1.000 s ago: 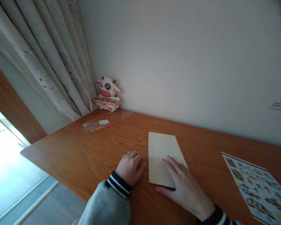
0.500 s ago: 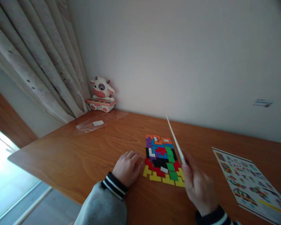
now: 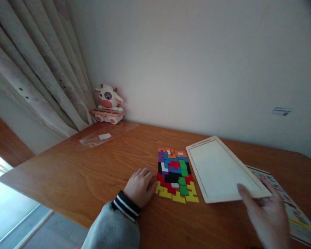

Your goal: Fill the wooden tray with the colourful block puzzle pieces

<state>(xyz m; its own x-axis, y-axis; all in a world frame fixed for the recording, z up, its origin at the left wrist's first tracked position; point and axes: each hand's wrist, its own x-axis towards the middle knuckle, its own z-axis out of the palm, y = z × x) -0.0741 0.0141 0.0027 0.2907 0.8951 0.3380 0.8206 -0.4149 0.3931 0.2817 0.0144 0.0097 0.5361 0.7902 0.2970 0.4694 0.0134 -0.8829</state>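
Observation:
My right hand [image 3: 265, 211] grips the lower right corner of a pale wooden puzzle tray [image 3: 223, 169], thumb on top and fingers beneath. A thin raised rim runs around the tray, and its inner face is bare. Just left of it, flat colourful puzzle pieces [image 3: 173, 176] lie fitted together in a rough rectangle: orange at the far end, yellow at the near end, with blue, red, green, black, purple and white between. My left hand [image 3: 140, 186] rests on the table with fingers stretched out, close to the left edge of the pieces.
A printed pattern sheet [image 3: 300, 218] lies on the right, partly covered by the tray and hand. At the back left a toy cow with a keyboard [image 3: 109, 103] stands near the curtain [image 3: 49, 69]. A clear plastic bag [image 3: 93, 140] lies before it on the wooden table [image 3: 93, 173].
My right hand has moved right with the tray. The tray, seen edge-on before, has tipped over so its face shows. My left hand stays by the pieces.

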